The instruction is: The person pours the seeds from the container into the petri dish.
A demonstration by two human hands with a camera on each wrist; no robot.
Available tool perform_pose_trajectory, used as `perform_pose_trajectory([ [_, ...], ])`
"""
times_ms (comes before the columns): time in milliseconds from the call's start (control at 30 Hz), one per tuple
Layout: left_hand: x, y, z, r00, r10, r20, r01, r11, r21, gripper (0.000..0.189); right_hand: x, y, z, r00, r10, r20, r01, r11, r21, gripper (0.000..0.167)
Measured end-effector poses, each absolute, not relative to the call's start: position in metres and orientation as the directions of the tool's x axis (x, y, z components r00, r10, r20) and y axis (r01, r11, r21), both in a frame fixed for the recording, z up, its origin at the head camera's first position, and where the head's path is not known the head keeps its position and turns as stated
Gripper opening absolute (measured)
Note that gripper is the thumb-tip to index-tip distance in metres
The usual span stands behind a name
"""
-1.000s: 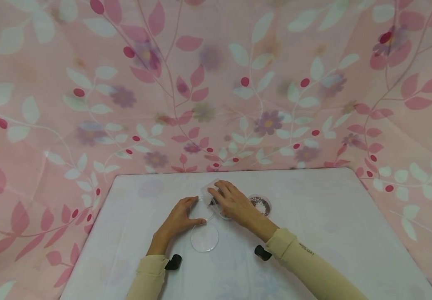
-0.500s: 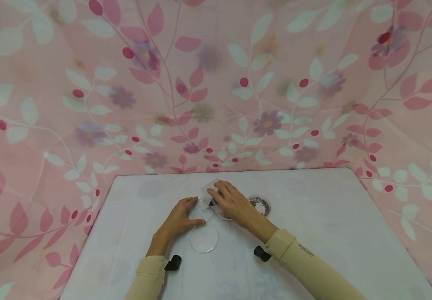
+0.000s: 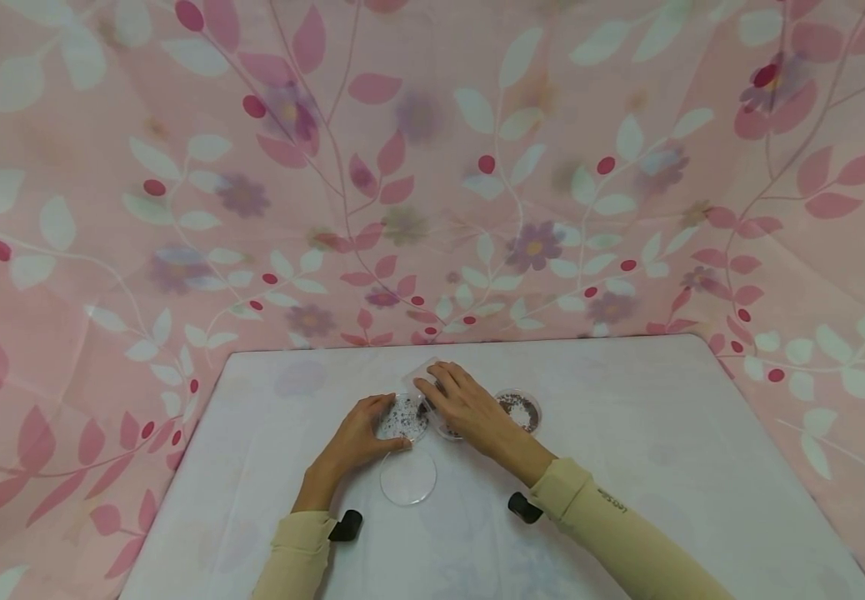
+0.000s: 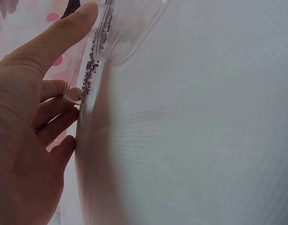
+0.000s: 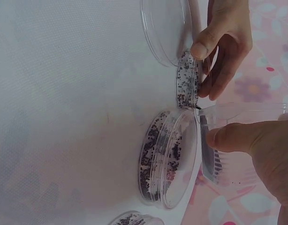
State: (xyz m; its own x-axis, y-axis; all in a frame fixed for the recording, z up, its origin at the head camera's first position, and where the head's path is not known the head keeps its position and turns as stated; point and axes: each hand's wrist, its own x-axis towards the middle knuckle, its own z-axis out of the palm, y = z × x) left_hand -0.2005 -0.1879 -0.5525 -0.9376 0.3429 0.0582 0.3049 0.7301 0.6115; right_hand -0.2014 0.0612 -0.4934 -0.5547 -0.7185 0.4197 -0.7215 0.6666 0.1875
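Observation:
My left hand (image 3: 361, 433) holds a clear petri dish (image 3: 405, 419) by its rim, thumb at the near side and fingers at the far side. Small dark granules lie scattered over the dish's bottom. In my right hand (image 3: 470, 410) is a clear plastic box (image 5: 242, 113), gripped with the thumb (image 5: 228, 137) across one face. The box is tilted, its lower corner right at the dish's rim, and dark granules (image 5: 208, 154) are heaped along its lower side. A round clear lid (image 3: 408, 479) lies just in front of the dish, its edge by my left thumb.
To the right stands a petri dish (image 3: 520, 410) with dark granules. Another covered dish of granules (image 5: 165, 159) sits close under my right hand, mostly hidden in the head view. A white cloth covers the table (image 3: 627, 467), and a pink floral curtain (image 3: 432, 167) hangs behind.
Dark granules have spread across the left dish, which looked bare a second ago and held a few half a second ago. Both hands have stayed nearly in place.

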Motion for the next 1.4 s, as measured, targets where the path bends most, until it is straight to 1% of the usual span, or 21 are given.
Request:
perform_pose_trajectory([
  [267,-0.201,-0.187,-0.554,-0.934,0.348,0.087,0.328,0.73,0.599,0.091,-0.202,0.062,-0.493,-0.544,-0.717,0.435,-0.723,0.664,0.191,0.059],
  [500,-0.202,-0.188,-0.554,-0.935,0.346,0.08,0.323,0.732,0.599,0.091,-0.202,0.064,-0.492,-0.562,-0.704,0.434,-0.707,0.681,0.188,0.057],
  [700,-0.203,-0.188,-0.555,-0.934,0.348,0.076,0.322,0.733,0.6,0.091,-0.202,0.064,-0.492,-0.565,-0.691,0.451,-0.696,0.693,0.19,0.053],
  [867,-0.204,-0.189,-0.556,-0.934,0.349,0.072,0.321,0.736,0.596,0.092,-0.202,0.065,-0.492,-0.572,-0.678,0.461,-0.689,0.702,0.177,0.053],
  [967,-0.204,-0.189,-0.557,-0.935,0.349,0.057,0.314,0.746,0.587,0.093,-0.202,0.066,-0.493,-0.568,-0.672,0.475,-0.692,0.703,0.166,0.056],
  [1100,-0.204,-0.189,-0.557,-0.937,0.346,0.056,0.311,0.747,0.587,0.094,-0.202,0.068,-0.494,-0.576,-0.66,0.482,-0.698,0.704,0.13,0.066],
  [1233,-0.203,-0.19,-0.557,-0.936,0.346,0.062,0.313,0.741,0.594,0.095,-0.201,0.071,-0.494,-0.604,-0.643,0.471,-0.698,0.712,0.075,0.078],
  [1400,-0.204,-0.19,-0.559,-0.934,0.349,0.071,0.321,0.738,0.593,0.094,-0.201,0.074,-0.492,-0.653,-0.604,0.457,-0.681,0.732,-0.007,0.081],
])
